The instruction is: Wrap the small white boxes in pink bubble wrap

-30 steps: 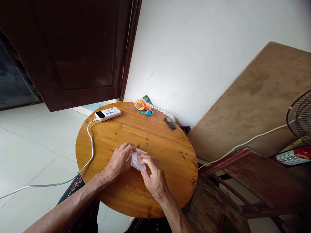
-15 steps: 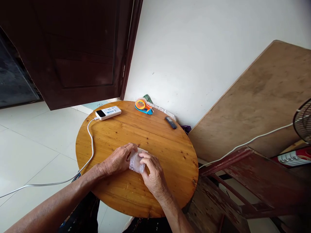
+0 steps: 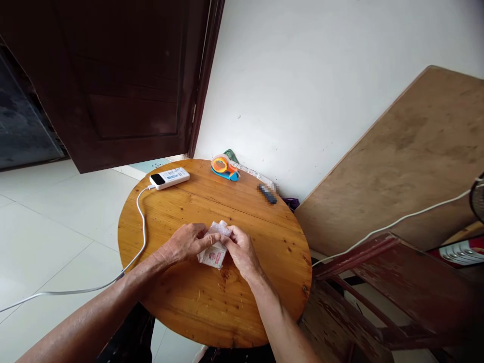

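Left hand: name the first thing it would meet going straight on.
The left hand would probably meet the plastic wrap first, then the right hand just beyond; depth there is unclear.

The wrap (image 3: 221, 228) looks like bumpy plastic, the table (image 3: 212, 310) glossy wood.

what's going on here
Someone is handling clear bubble wrap and a small white packet with red print over a round wooden table. The right hand pinches the wrap; the left hand lies against the bundle. A tape dispenser stands toward the far edge.
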Action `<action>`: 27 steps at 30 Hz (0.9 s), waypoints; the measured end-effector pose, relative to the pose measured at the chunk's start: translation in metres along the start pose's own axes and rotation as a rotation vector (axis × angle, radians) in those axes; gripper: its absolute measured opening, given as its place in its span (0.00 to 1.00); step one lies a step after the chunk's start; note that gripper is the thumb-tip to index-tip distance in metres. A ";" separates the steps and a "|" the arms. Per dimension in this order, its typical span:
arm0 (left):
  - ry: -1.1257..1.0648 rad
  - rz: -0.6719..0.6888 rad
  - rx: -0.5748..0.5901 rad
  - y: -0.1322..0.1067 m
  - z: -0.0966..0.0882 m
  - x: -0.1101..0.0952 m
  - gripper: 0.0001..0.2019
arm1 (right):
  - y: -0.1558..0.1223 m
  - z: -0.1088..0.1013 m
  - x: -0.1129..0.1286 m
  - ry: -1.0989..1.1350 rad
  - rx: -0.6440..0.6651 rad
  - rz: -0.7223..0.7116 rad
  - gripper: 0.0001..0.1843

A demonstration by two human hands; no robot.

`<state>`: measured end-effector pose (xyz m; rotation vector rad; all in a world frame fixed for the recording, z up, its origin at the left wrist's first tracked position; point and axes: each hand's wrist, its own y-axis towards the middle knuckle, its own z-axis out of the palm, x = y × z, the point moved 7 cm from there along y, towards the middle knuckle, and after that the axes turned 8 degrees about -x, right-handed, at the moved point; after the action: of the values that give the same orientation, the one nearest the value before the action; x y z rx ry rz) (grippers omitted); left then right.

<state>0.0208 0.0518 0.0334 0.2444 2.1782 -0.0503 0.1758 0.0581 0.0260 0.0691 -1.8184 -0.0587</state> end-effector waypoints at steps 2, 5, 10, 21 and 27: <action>-0.145 0.028 0.073 -0.006 0.002 0.000 0.19 | 0.003 0.000 0.000 -0.025 0.033 0.013 0.09; -0.325 0.011 0.132 -0.012 0.007 0.002 0.27 | 0.007 0.000 0.005 -0.040 0.091 0.015 0.11; -0.532 -0.048 0.085 -0.008 0.016 0.012 0.40 | 0.017 0.000 0.010 0.116 0.053 0.009 0.15; -0.535 -0.038 0.011 -0.006 0.021 0.017 0.41 | 0.021 -0.001 0.008 0.182 -0.063 -0.114 0.11; -0.314 -0.061 -0.093 -0.002 0.020 0.017 0.36 | 0.007 0.002 0.021 0.003 -0.057 -0.235 0.10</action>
<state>0.0267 0.0503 0.0083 0.1081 1.8694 -0.0205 0.1687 0.0636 0.0464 0.2420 -1.7969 -0.2756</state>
